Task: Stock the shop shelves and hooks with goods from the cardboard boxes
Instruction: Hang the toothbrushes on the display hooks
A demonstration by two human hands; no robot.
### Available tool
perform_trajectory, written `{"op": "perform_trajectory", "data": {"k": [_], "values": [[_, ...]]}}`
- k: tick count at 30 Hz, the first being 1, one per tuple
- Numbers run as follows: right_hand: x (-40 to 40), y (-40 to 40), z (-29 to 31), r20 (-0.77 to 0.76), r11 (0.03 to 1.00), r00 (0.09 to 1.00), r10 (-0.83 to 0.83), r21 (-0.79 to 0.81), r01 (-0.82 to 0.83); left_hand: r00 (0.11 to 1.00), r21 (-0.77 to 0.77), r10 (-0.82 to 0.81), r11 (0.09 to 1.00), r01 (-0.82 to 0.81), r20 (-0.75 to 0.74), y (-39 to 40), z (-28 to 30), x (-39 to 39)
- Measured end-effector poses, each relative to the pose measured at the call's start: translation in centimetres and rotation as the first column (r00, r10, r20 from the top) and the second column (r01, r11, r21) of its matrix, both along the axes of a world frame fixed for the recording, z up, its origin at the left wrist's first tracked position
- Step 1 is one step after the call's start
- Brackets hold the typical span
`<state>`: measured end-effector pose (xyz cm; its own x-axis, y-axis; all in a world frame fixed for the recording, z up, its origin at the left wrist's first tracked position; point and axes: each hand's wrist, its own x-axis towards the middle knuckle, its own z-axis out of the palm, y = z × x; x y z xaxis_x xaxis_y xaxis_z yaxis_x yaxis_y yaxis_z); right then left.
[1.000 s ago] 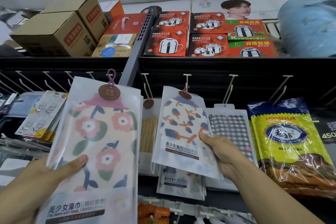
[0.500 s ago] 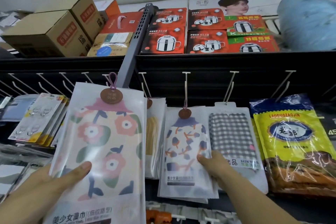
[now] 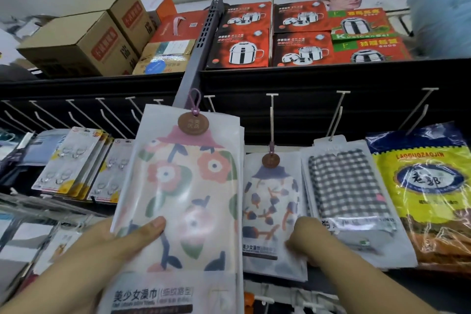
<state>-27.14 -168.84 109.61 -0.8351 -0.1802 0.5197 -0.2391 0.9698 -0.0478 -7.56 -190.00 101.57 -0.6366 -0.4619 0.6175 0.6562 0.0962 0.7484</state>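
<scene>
My left hand (image 3: 107, 245) grips a frosted packet holding a flower-patterned bath towel (image 3: 183, 186), thumb across its front. A purple loop and a brown round tag top the packet. It is held up in front of the hook rail. My right hand (image 3: 305, 239) is at the right edge of a second packet, the blue-and-orange patterned towel (image 3: 271, 201), which hangs by its loop on a white hook (image 3: 271, 120). Its fingers lie behind the packet and are hidden.
A checked towel packet (image 3: 349, 186) and a yellow bag (image 3: 428, 191) hang to the right. Carded metal hooks (image 3: 68, 163) hang at left. Several bare white pegs (image 3: 107, 115) line the black rail. Cardboard boxes (image 3: 84, 41) and red pot boxes (image 3: 239, 41) sit on the top shelf.
The blue-and-orange towel packet went from tilted outward to hanging flat on its hook. My right hand slid down to its lower right edge. My left hand raised the flower packet slightly.
</scene>
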Motion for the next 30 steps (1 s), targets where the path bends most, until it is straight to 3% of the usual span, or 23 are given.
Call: {"op": "perform_trajectory", "data": {"k": [2, 3, 4, 6, 7, 8, 11, 16, 21, 26, 30], "values": [[1.1, 0.3, 0.2, -0.264, 0.979, 0.959, 0.101, -0.146, -0.143, 0.995, 0.008, -0.095, 0.995, 0.095, -0.019, 0.4, 0.1, -0.6], [2.5, 0.4, -0.3, -0.412, 0.928, 0.891, 0.193, -0.219, -0.302, 0.994, -0.001, -0.107, 0.994, 0.107, -0.012, 1.2, 0.2, -0.6], [3.8, 0.4, -0.7, -0.506, 0.845, 0.812, 0.29, -0.262, -0.466, 0.993, 0.008, -0.117, 0.993, 0.117, -0.011, 1.3, 0.3, -0.9], [6.3, 0.1, -1.2, -0.462, 0.577, 0.715, 0.525, -0.424, -0.698, 0.994, 0.016, -0.113, 0.993, 0.114, -0.006, 1.9, 0.5, -1.6], [7.3, -0.2, -1.6, -0.398, 0.456, 0.669, 0.628, -0.507, -0.731, 0.994, 0.005, -0.106, 0.994, 0.106, -0.005, 2.4, 0.7, -1.9], [7.8, -0.4, -2.0, -0.352, 0.396, 0.635, 0.688, -0.551, -0.734, 0.996, 0.009, -0.095, 0.995, 0.095, -0.003, 2.8, 0.8, -2.1], [7.7, -0.5, -3.2, -0.36, 0.318, 0.604, 0.711, -0.601, -0.733, 0.993, 0.003, -0.117, 0.993, 0.117, -0.018, 4.2, 1.3, -2.8], [7.1, 0.9, -2.9, -0.446, 0.089, 0.542, 0.712, -0.709, -0.7, 0.982, 0.001, -0.186, 0.983, 0.186, -0.022, 5.0, 2.3, -3.3], [6.5, 2.9, -0.1, -0.459, 0.011, 0.604, 0.652, -0.791, -0.612, 0.997, 0.033, -0.069, 0.997, 0.07, -0.041, 3.9, 2.8, -3.4], [6.9, 3.6, 2.4, -0.396, 0.043, 0.62, 0.678, -0.82, -0.571, 0.997, -0.028, 0.056, 0.998, -0.057, -0.056, 1.8, 3.0, -2.6], [7.3, 3.3, 3.1, -0.384, -0.013, 0.606, 0.697, -0.851, -0.524, 0.997, -0.036, 0.068, 0.997, -0.07, -0.044, 0.7, 2.9, -1.8]]}}
